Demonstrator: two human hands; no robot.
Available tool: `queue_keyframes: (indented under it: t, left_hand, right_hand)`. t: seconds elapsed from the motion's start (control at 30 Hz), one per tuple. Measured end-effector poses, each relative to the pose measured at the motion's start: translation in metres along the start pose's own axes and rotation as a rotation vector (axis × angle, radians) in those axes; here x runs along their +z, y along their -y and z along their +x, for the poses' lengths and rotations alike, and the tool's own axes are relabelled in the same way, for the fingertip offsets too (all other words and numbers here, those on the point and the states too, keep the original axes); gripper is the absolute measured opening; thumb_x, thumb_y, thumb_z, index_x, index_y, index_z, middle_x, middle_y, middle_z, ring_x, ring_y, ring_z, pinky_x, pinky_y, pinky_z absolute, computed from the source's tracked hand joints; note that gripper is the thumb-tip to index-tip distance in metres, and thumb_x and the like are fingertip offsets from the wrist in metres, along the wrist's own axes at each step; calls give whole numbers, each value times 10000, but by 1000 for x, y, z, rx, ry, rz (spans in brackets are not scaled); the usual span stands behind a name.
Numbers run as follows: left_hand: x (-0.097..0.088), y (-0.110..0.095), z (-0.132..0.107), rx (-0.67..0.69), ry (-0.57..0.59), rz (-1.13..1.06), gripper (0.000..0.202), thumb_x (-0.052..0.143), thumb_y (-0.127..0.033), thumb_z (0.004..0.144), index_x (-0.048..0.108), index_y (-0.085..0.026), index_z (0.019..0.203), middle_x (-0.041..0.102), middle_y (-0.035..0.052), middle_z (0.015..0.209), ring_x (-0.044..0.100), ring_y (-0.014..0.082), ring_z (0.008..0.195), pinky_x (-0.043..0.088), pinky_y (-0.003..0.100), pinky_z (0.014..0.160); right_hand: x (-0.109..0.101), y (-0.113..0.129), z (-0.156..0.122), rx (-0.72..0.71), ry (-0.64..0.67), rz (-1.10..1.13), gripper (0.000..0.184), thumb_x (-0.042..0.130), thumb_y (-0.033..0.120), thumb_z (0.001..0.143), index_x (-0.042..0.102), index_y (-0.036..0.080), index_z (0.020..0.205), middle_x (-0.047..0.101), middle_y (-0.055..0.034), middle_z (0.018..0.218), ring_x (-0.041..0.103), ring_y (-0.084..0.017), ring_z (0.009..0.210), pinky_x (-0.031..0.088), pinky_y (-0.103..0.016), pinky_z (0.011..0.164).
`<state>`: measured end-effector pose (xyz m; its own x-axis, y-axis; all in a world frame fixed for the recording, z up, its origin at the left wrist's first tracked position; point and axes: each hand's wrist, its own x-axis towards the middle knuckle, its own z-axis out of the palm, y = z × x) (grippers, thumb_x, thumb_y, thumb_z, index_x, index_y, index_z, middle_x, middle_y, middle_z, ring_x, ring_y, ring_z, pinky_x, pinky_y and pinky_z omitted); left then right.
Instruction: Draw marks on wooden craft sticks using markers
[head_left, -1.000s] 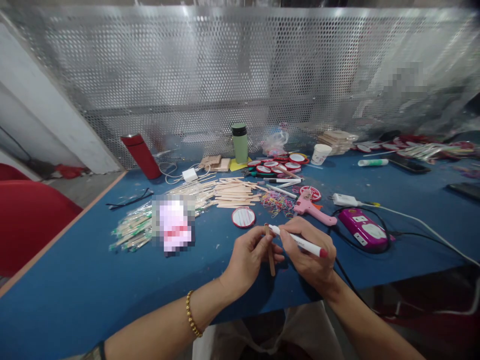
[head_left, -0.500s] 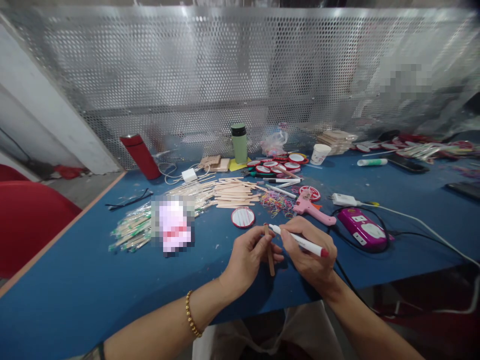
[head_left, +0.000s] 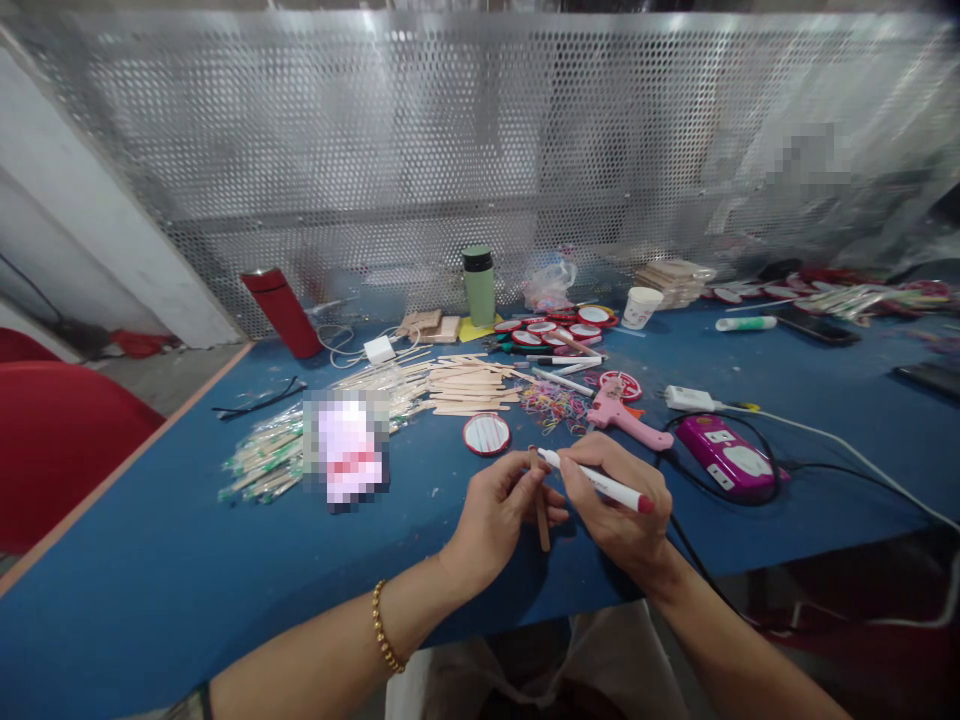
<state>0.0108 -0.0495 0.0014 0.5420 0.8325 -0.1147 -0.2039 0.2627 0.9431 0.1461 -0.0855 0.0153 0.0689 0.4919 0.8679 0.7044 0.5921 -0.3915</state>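
Note:
Between the thumb and fingers of my left hand (head_left: 499,510) is a flat wooden craft stick (head_left: 543,522), held roughly upright above the blue table. My right hand (head_left: 626,510) grips a white marker (head_left: 606,484) with a red end, like a pen. The marker's tip is at the upper end of the stick; whether it touches cannot be made out. Just beyond my left hand lies a round, red-rimmed disc (head_left: 486,434). A pile of loose craft sticks (head_left: 469,386) is spread behind the disc.
A pink glue gun (head_left: 630,424) and a purple power strip (head_left: 726,458) with cables lie to the right. Colourful rubber bands (head_left: 556,404) sit mid-table. Bagged sticks (head_left: 266,462) are at left. A red flask (head_left: 281,314), green tumbler (head_left: 478,288) and paper cup (head_left: 641,308) stand at the back.
The marker's red end has shifted very slightly left and up with my right hand. My left hand and the stick look almost unchanged.

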Motion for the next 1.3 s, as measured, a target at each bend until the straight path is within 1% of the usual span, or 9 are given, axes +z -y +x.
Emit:
queue_keyframes:
  t: [0.37, 0.5, 0.67, 0.83, 1.0, 1.13, 1.3]
  left_hand:
    - [0, -1, 0, -5, -2, 9, 534, 741, -626, 652, 605, -159, 871, 677, 8, 645, 688, 188, 580, 576, 306, 593]
    - [1, -1, 0, 2, -9, 14, 521, 739, -624, 656, 608, -164, 862, 680, 6, 642, 688, 186, 585, 572, 294, 586]
    - [0, -1, 0, -6, 2, 0, 519, 744, -621, 651, 607, -167, 861, 680, 3, 646, 687, 176, 583, 579, 300, 617]
    - [1, -1, 0, 6, -1, 9, 505, 740, -616, 661, 602, -165, 844, 679, 1, 645, 684, 176, 589, 573, 290, 590]
    - [0, 1, 0, 2, 12, 1, 503, 734, -607, 677, 592, -162, 862, 686, 13, 661, 689, 185, 595, 577, 307, 602]
    - [1, 0, 0, -5, -4, -8, 514, 742, -612, 662, 587, -162, 857, 677, 11, 653, 684, 182, 587, 580, 315, 616]
    - [2, -1, 0, 1, -4, 6, 520, 739, -621, 658, 594, -161, 850, 673, 12, 649, 685, 185, 592, 571, 300, 588]
  right_hand:
    - [1, -1, 0, -14, -13, 1, 153, 573, 85, 870, 608, 197, 773, 629, 17, 645, 582, -105, 538, 475, -221, 526]
    - [1, 0, 1, -6, 1, -3, 154, 565, 93, 878, 604, 200, 775, 623, 15, 637, 575, -109, 528, 473, -226, 514]
    - [0, 0, 1, -7, 4, -14, 157, 567, 87, 875, 607, 199, 772, 629, 10, 646, 580, -107, 540, 478, -224, 524]
    - [1, 0, 1, -13, 5, -13, 162, 571, 86, 867, 598, 199, 755, 621, 17, 626, 579, -106, 525, 466, -223, 510]
    - [1, 0, 1, -17, -7, -17, 158, 569, 91, 873, 605, 200, 765, 626, 18, 632, 577, -105, 527, 464, -221, 510]
    - [0, 2, 2, -13, -8, -7, 161, 561, 96, 880, 606, 205, 771, 634, 11, 642, 585, -113, 535, 479, -232, 519]
    - [1, 1, 2, -3, 8, -15, 163, 562, 112, 887, 598, 206, 759, 622, 13, 628, 577, -110, 526, 474, -226, 507]
